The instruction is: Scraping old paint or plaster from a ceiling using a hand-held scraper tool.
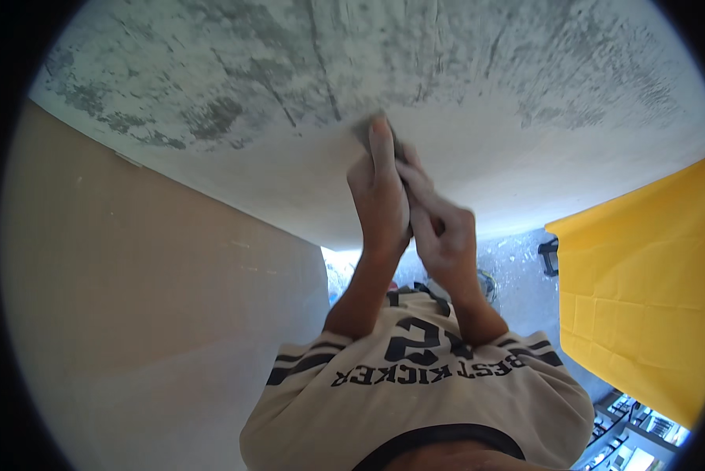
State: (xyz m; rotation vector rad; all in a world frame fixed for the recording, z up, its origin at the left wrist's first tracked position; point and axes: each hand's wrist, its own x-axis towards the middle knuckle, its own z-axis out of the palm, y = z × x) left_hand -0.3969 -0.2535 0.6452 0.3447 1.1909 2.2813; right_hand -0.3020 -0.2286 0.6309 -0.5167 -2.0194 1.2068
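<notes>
Both my hands are raised in front of my chest against a plastered wall [305, 182]. My left hand [382, 188] grips a flat, dark grey hand tool [364, 130], with the thumb laid along its upper face. The tool is blurred and partly covered by fingers, so its exact kind cannot be told. My right hand [444, 229] meets the left from the right side, its extended fingers on the tool's right edge. The tool's far end lies at or very near the wall, where smooth pale plaster borders rough, patchy grey streaks.
A plain brownish wall [164, 282] stands close on my left. To the right hangs a creased yellow sheet [641, 271], with a black object [548, 256] at its edge. Below lies a spattered floor [517, 265] with a partly hidden round object [488, 285]. Shelving [629, 430] shows at lower right.
</notes>
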